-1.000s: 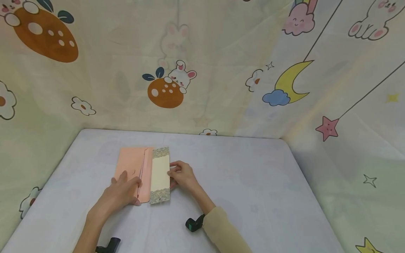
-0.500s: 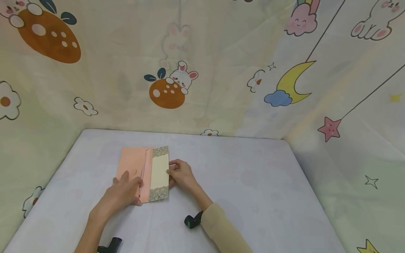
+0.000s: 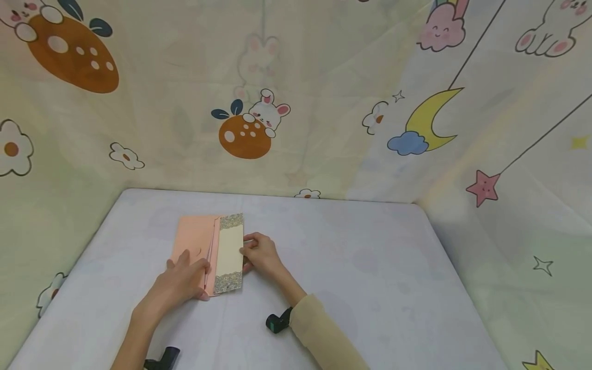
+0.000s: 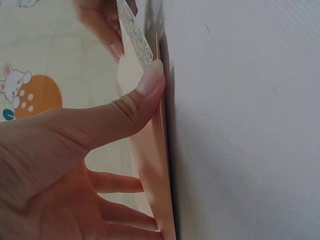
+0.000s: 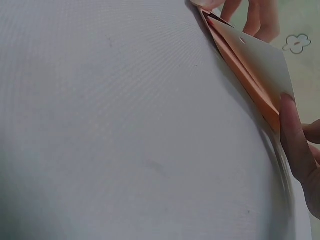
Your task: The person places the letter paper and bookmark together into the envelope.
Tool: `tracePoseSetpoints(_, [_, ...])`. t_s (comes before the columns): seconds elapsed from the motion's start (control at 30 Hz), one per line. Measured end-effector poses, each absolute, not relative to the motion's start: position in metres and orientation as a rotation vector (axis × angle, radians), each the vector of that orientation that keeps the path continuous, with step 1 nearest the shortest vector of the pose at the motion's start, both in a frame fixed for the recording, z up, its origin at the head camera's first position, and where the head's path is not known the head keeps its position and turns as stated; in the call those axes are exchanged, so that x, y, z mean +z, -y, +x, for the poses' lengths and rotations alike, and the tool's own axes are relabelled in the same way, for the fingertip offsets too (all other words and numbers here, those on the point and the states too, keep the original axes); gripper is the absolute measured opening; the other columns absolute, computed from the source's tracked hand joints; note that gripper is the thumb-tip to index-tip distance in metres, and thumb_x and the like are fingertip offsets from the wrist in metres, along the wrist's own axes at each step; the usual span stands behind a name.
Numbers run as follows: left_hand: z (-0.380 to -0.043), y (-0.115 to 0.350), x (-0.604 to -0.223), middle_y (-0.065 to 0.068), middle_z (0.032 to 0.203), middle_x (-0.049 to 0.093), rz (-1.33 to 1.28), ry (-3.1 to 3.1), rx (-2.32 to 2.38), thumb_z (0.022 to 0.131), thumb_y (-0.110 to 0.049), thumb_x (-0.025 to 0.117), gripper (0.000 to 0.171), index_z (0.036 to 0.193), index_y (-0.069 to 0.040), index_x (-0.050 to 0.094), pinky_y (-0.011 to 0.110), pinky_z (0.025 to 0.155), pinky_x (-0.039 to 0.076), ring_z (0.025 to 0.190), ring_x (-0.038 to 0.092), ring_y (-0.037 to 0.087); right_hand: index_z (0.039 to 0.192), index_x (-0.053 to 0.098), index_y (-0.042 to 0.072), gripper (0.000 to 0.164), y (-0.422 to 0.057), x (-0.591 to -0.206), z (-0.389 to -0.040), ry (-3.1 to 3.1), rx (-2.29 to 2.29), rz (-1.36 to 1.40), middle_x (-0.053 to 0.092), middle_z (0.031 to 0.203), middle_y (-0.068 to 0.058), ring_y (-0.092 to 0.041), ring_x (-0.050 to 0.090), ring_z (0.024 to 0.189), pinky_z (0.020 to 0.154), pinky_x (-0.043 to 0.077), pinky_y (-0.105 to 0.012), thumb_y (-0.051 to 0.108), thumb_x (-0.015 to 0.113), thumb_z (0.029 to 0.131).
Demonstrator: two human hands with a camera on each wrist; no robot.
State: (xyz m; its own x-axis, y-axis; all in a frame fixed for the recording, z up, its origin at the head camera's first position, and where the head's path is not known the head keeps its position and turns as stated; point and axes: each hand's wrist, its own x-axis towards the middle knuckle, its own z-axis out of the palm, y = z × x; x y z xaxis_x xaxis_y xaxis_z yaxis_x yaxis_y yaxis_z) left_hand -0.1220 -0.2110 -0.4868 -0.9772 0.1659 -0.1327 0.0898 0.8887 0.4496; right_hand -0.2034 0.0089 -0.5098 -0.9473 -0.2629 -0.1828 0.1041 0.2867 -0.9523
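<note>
A peach-pink paper envelope (image 3: 194,234) lies on the table with its mouth at the right. My left hand (image 3: 178,280) rests on it with fingers spread; in the left wrist view the thumb (image 4: 150,82) presses at the near edge. A cream card (image 3: 229,249) with silvery glitter-patterned bands at both ends overlaps the envelope's right side, slightly tilted. My right hand (image 3: 262,254) pinches the card's right edge between thumb and fingers. In the right wrist view, the card's plain underside (image 5: 270,60) slants up over the gaping envelope mouth (image 5: 240,70).
A white cloth covers the table (image 3: 361,272). Printed fabric walls (image 3: 324,103) stand behind it and at both sides. Black wrist cameras sit by the left forearm (image 3: 163,358) and by the right cuff (image 3: 278,321).
The right hand has moved the card left, so it overlaps more of the envelope and the gap beside it has closed. The left hand stays in place on the envelope.
</note>
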Motion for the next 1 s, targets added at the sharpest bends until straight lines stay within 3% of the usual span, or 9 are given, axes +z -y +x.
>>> tracePoseSetpoints(0.27, [-0.124,0.211,-0.488,0.015,0.106,0.044,0.209,-2.888,0.658,0.060,-0.032,0.097,0.056,0.103,-0.023,0.064,0.038,0.058,0.040,0.088,0.048,0.044,0.123,0.063,-0.002,0.030,-0.003,-0.512,-0.204,-2.214,-1.734,-0.142,0.070,0.086,-0.008,-0.016,0.068,0.055,0.051,0.057,-0.034,0.001,0.069,0.093])
tracePoseSetpoints(0.77, [-0.123,0.214,-0.491,0.015,0.107,0.045,0.242,-2.903,0.678,0.060,-0.034,0.097,0.057,0.105,-0.024,0.063,0.041,0.058,0.044,0.092,0.052,0.057,0.123,0.062,-0.003,0.031,0.007,-0.514,-0.200,-2.224,-1.737,-0.122,0.071,0.084,-0.007,-0.016,0.068,0.055,0.050,0.057,-0.034,0.000,0.069,0.093])
tracePoseSetpoints(1.0, [-0.122,0.214,-0.491,0.014,0.105,0.044,0.252,-2.906,0.672,0.059,-0.034,0.097,0.058,0.105,-0.022,0.064,0.040,0.057,0.043,0.089,0.051,0.052,0.123,0.062,-0.003,0.031,0.011,-0.518,-0.200,-2.197,-1.772,-0.127,0.072,0.083,-0.008,-0.019,0.070,0.055,0.050,0.057,-0.034,-0.001,0.068,0.093])
